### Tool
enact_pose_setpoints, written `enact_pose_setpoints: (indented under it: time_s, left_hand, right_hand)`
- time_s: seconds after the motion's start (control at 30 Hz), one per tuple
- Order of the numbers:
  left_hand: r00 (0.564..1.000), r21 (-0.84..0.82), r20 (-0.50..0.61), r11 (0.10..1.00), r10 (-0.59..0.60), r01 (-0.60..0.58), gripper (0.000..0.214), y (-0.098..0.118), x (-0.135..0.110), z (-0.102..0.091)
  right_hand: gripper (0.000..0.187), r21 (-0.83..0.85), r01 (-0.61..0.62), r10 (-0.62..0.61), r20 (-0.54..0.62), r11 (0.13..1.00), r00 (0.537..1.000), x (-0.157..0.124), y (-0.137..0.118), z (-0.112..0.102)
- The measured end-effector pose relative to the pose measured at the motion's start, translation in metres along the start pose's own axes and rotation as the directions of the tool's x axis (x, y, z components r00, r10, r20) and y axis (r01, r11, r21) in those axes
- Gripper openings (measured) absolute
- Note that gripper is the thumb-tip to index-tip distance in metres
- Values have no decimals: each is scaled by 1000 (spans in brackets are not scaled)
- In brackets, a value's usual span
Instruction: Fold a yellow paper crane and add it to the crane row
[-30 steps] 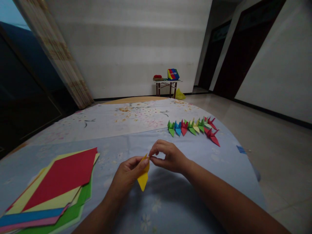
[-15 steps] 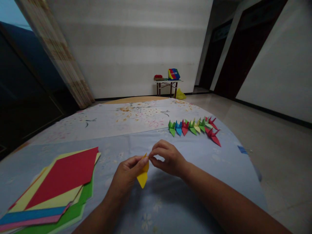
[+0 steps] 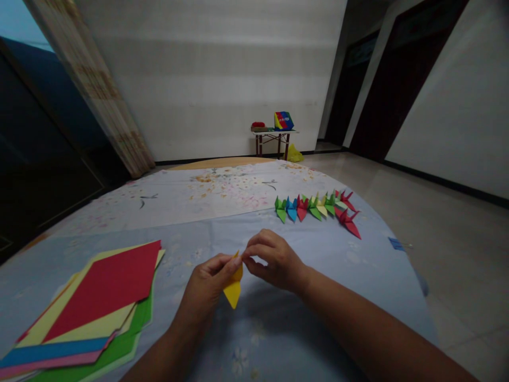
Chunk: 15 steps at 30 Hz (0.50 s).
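Note:
A folded yellow paper crane is pinched between the thumb and fingers of my left hand, one pointed end hanging down and another tip sticking up. Close beside it, my right hand has its thumb and forefinger pressed together at the crane's upper right side. The bit of paper between those fingertips is mostly hidden by them. Both hands are held over the light blue part of the floral tablecloth.
To the left lies a stack of coloured paper, red on top. At the right stand several finished paper cranes in a row, with a red crane nearer me. A small table with a colourful box is by the wall.
Almost nothing differs. Both hands keep their pinch on the yellow paper, and the view has shifted very slightly.

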<state>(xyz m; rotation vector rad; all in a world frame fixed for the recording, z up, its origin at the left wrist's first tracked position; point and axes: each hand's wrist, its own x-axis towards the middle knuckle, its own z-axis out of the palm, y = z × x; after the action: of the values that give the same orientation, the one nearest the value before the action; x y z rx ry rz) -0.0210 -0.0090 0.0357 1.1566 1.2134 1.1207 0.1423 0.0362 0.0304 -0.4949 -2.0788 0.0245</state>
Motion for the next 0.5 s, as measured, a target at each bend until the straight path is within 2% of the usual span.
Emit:
enact_pose_setpoints:
  time_s: [0.27, 0.5]
  left_hand:
    - [999, -62, -27, 997, -41, 39, 30, -2, 0, 0]
    - [998, -129, -44, 991, -52, 46, 31, -2, 0, 2]
  right_hand:
    - [8, 17, 20, -20, 55, 1000, 998, -2, 4, 1]
    - [9, 80, -66, 68, -31, 995, 997, -2, 2, 3]
